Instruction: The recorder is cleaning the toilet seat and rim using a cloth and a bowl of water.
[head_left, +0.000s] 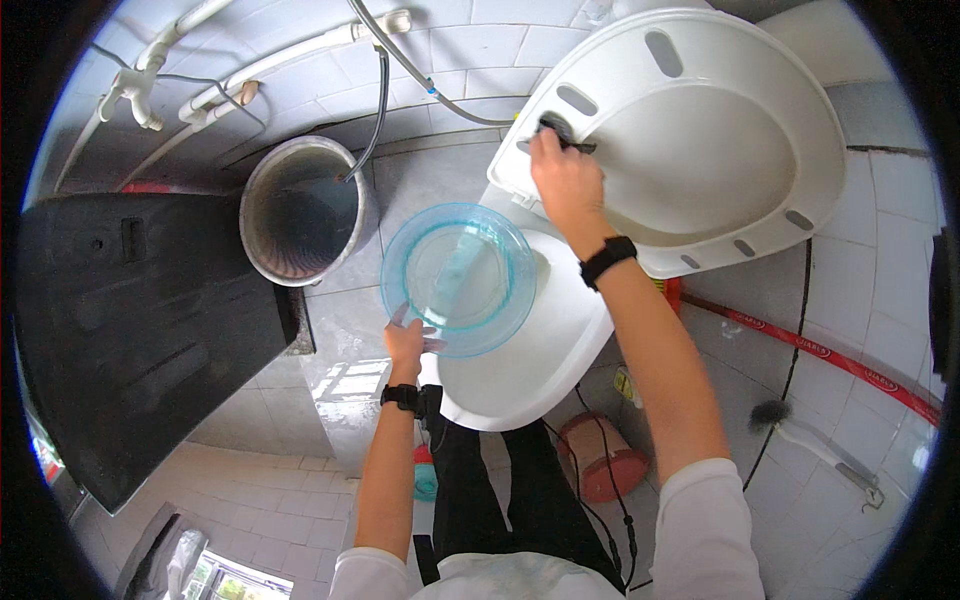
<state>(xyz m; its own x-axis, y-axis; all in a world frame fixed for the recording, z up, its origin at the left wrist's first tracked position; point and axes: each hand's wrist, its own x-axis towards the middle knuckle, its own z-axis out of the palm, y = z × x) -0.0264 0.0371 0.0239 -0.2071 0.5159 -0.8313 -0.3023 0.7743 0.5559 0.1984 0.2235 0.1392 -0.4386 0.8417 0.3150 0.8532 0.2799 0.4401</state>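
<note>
My left hand grips the near-left rim of a translucent blue plastic basin, which is over the left part of a white toilet bowl. My right hand reaches up and holds a dark, crumpled thing, perhaps a cloth or scrubber, against the left end of the raised white toilet seat. Grey oval pads line the seat's underside, and its raised lid shows through the middle. My fingers partly hide the dark thing.
Left of the toilet stands a bucket of dark water with a grey hose in it. A black panel fills the left. A red pole and a toilet brush are at right; a pink bucket and black cables lie near my legs.
</note>
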